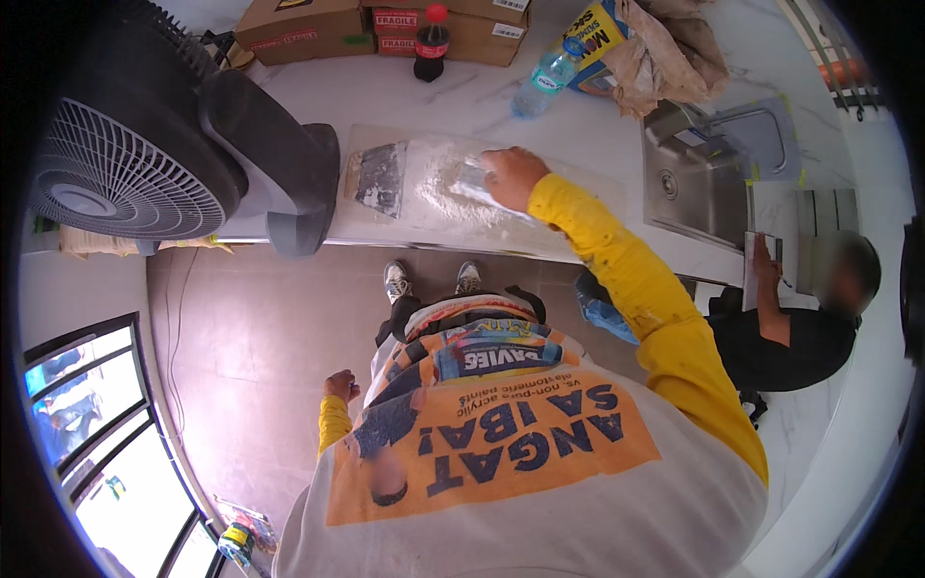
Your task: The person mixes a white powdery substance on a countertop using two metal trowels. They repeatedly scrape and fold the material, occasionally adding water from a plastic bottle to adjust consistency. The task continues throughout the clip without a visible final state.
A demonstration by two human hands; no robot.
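Observation:
My right hand [517, 177] is closed on a flat, pale-smeared scraper [472, 180], its handle hidden by my fingers. The blade rests in white powder [438, 197] spread over a thin clear sheet [597, 183] on the counter. Left of the powder, a second, dark trapezoid scraper blade [382, 177] lies flat, streaked with white. My left hand [341, 385] hangs low beside my body with curled fingers, away from the counter, and nothing shows in it.
A large grey fan [135, 164] stands at the left. Behind the sheet are cardboard boxes [308, 34], a cola bottle [432, 48], a water bottle [546, 85] and a crumpled paper bag [665, 63]. To the right, a steel sink [674, 178] adjoins a crouching co-worker [790, 337].

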